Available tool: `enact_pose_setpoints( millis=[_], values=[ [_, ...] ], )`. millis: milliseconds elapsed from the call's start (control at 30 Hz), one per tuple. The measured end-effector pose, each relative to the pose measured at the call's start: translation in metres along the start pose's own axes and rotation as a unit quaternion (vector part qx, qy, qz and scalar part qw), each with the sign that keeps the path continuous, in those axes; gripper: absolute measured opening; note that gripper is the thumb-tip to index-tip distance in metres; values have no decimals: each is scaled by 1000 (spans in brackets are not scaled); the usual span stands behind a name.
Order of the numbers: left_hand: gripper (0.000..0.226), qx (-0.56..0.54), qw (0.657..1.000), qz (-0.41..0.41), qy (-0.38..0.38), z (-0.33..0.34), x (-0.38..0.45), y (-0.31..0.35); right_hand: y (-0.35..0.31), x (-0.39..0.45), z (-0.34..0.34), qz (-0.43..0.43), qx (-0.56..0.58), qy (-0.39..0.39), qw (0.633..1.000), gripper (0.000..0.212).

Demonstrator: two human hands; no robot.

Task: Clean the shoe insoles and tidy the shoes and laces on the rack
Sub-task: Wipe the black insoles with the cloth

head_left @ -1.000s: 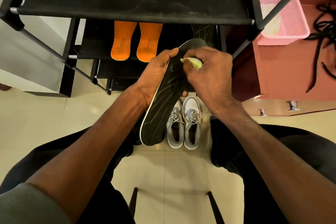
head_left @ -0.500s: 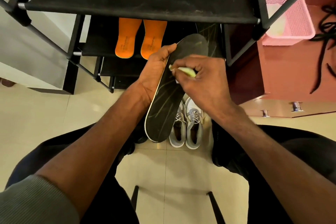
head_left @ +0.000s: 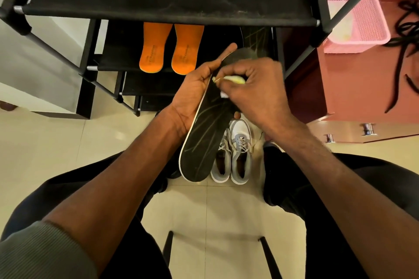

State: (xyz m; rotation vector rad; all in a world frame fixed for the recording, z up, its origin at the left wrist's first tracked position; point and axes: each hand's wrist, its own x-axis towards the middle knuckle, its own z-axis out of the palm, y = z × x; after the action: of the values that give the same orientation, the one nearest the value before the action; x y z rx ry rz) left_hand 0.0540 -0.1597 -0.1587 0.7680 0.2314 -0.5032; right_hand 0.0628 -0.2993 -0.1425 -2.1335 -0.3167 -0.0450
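Observation:
My left hand (head_left: 196,88) holds a long black insole (head_left: 203,140) with a white edge, tilted up before the black shoe rack (head_left: 172,12). My right hand (head_left: 256,90) grips a small yellow-green cloth (head_left: 233,79) and presses it on the insole's upper part. Two orange insoles (head_left: 171,48) lie side by side on a lower rack shelf. Another dark insole (head_left: 256,37) stands on that shelf behind my right hand. A pair of white and grey sneakers (head_left: 233,154) stands on the floor below the black insole.
A pink mesh basket (head_left: 362,13) sits on a reddish cabinet (head_left: 353,88) to the right, with black laces (head_left: 403,43) strewn beside it. My knees flank the sneakers, and chair legs (head_left: 269,256) show below on the cream tile floor.
My right hand with the cloth has slid along the insole's upper part, down and then slightly back up. The left hand keeps its hold on the insole.

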Motion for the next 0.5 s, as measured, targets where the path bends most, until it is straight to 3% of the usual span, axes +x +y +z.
enact_pose_setpoints(
  millis=[100,167,367,433,500],
  values=[
    [49,1,1000,23,12,-5,3,5,-6,-10,7,-25,23,-43,998,12],
    [49,17,999,21,31,-3,3,6,-8,-11,10,-30,23,-13,999,12],
    [47,57,998,-8,-12,5,-4,-2,2,7,-2,15,3,103,995,13],
    [47,35,999,-11,-9,5,-4,0,2,6,-3,17,11,85,996,12],
    [48,8,1000,-2,16,3,-6,4,-1,2,-1,16,20,19,999,10]
  ],
)
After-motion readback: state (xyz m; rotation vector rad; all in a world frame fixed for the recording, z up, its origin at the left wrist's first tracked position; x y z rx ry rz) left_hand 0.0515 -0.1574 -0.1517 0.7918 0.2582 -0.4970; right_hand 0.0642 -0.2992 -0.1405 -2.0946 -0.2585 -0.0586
